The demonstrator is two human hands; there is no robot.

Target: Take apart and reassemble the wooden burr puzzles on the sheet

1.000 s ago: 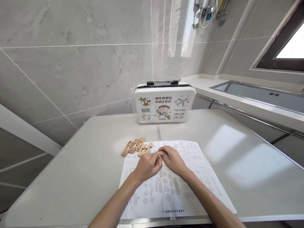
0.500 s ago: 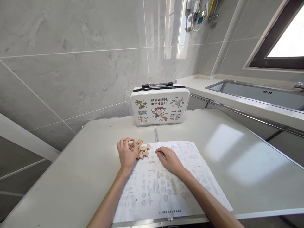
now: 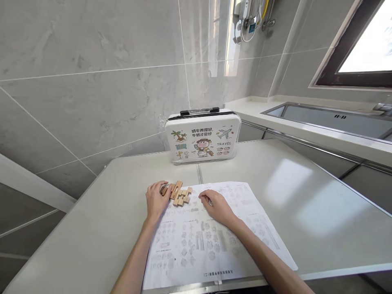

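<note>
Hands — L (image 3: 156, 201) curled round notched wood blocks (image 3: 180, 194), R (image 3: 216, 205) curled on paper sheet (image 3: 214, 245), grip unclear.

Two hands are showing: one left hand (image 3: 156, 201) at ten o'clock on the sheet and one right hand (image 3: 217, 205) near its twelve. One sheet (image 3: 196, 249) is lying on one table (image 3: 290, 192). The blocks (image 3: 179, 192) are lying in one cluster at eleven o'clock of the sheet. Five seem to be showing, but the left hand is covering one end, so that count is not certain. One case (image 3: 202, 136) is standing at twelve o'clock on the table. One sink (image 3: 324, 118) is showing at two o'clock, with one window (image 3: 364, 49) above it.
</note>
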